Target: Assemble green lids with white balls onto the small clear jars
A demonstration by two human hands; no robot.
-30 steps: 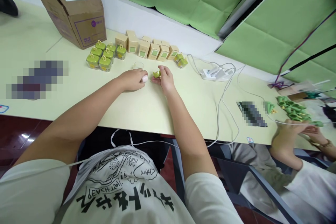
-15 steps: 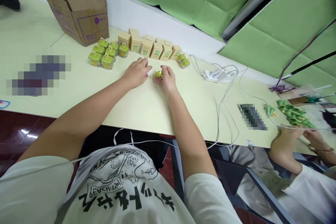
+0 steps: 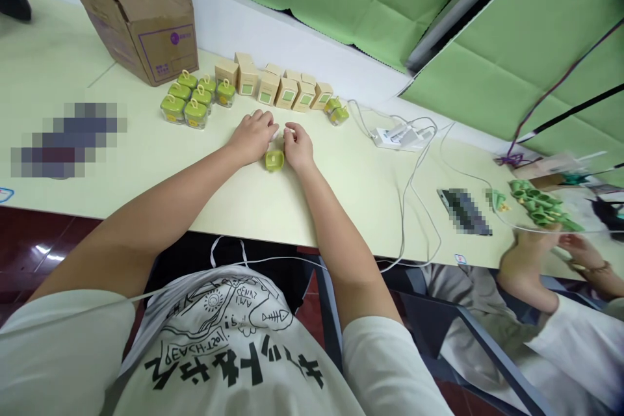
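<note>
1. Green lid [image 3: 273,160] lies flat on the table [image 3: 244,198], on the near side of the fingertips, in the gap between the two hands. It touches or almost touches the right hand; neither hand grips it.
2. Left hand [image 3: 253,136] rests on the table with fingers curled, tips pointing toward the right hand's.
3. Right hand [image 3: 297,146] rests likewise, fingers bent down, tips nearly meeting the left hand's.
4. Small pale piece [image 3: 287,130] shows at the meeting fingertips. Which hand pinches it cannot be told.
5. Beyond the left fingers, off to the left, stands a cluster of green-lidded jars [image 3: 188,103].
6. Straight beyond the fingertips runs a row of small tan boxes [image 3: 277,88], with two more jars [image 3: 336,110] at its right end.
7. Farther left stands an open cardboard carton [image 3: 146,13].
8. Well right of the right fingers lies a white charger [image 3: 397,136] with cables.
9. Far right, a co-worker's hands [image 3: 546,240] are at a pile of green parts [image 3: 536,205].
</note>
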